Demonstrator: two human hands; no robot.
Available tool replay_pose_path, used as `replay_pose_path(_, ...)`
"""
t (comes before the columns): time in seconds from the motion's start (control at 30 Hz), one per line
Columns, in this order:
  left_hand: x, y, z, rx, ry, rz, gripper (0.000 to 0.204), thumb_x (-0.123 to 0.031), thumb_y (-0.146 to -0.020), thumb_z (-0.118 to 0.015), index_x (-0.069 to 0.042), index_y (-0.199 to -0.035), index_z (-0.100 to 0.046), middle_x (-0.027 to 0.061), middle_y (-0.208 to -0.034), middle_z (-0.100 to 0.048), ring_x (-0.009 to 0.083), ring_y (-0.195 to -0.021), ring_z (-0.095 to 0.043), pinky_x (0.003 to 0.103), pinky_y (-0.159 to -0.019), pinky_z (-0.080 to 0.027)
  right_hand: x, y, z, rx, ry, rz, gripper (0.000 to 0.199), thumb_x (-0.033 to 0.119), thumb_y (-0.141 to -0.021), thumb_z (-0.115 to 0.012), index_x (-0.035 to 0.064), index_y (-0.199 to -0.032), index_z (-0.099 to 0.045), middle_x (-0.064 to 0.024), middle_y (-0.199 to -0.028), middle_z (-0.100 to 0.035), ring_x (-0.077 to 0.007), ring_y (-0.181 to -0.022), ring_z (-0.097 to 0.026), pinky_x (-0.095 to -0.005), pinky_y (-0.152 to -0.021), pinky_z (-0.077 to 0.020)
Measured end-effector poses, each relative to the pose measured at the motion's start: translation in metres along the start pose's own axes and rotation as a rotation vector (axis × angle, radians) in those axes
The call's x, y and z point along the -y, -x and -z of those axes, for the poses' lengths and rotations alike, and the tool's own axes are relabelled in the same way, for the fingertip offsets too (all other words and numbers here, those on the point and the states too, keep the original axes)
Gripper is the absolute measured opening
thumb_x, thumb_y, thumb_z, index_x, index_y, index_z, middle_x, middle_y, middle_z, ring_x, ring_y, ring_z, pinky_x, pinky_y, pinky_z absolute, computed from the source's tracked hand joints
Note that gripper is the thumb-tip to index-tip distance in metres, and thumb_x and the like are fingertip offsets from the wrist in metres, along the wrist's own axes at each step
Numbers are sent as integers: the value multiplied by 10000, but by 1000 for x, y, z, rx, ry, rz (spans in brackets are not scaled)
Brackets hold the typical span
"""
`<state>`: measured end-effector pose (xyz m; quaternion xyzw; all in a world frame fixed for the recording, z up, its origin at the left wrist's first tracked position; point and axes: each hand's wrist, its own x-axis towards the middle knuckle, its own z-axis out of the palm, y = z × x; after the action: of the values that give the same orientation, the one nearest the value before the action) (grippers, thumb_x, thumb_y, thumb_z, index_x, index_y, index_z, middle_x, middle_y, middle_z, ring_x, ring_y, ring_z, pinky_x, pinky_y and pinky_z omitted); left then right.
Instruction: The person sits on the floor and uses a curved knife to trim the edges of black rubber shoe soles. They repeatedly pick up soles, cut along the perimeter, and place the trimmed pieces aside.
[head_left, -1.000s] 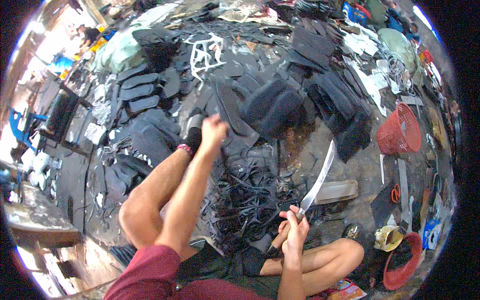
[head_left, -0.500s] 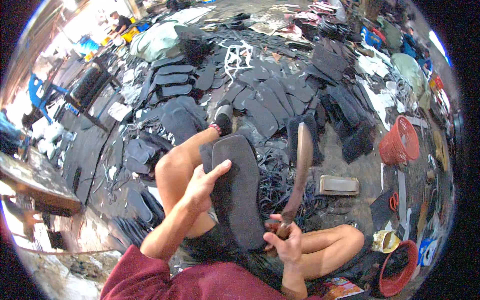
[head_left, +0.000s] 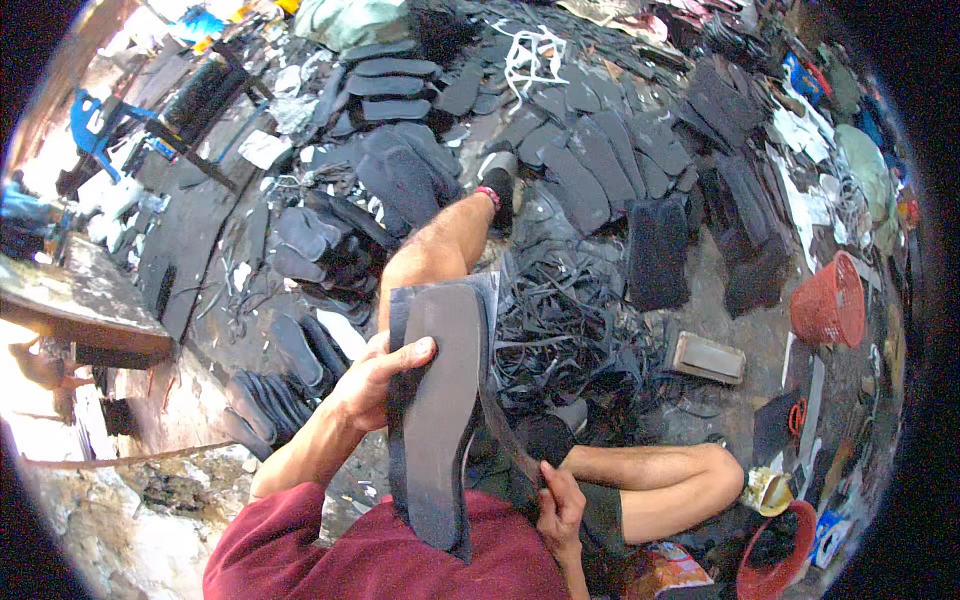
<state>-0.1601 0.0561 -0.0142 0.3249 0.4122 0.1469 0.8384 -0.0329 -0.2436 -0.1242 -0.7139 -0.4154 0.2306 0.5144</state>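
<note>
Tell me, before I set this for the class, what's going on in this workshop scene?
A person sits on the ground among piles of black rubber pieces. Their left hand grips the edge of a dark sole-shaped rubber sheet, which stands on end against their lap. The right hand is at the sheet's lower right edge; what it holds is hidden. Cut rubber strips lie ahead, a red basket sits to the right.

Packaging only, no signs or screens visible.
Colourful printed packet (head_left: 668, 572) lies flat by the bent leg at bottom edge; small blue-white printed pack (head_left: 827, 533) sits far right beside red tub (head_left: 775, 570).
</note>
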Motion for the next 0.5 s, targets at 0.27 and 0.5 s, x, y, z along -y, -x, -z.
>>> replay_pose_path(0.27, -8, -13, -16, 57, -184, 2, 534, -270, -837, -812, 3, -1245, -600, 106, -1105, -686, 216, -991, -665, 387, -887, -538, 22, -115, -1, -35, 40, 58, 355, 163, -976, -574, 88, -1320, -621, -127, -811, -598, -297, -685, -585, -390, -639, -487)
replay_pose_path(0.5, -22, -16, -9, 85, -394, 60, 361, -214, -867, -798, -2, -1133, -679, 68, -1022, -719, 159, -941, -666, 322, -858, -537, 49, -197, 48, 306, 134, 194, 443, 13, -864, -638, 111, -1296, -639, -115, -749, -581, -276, -606, -576, -389, -553, -486)
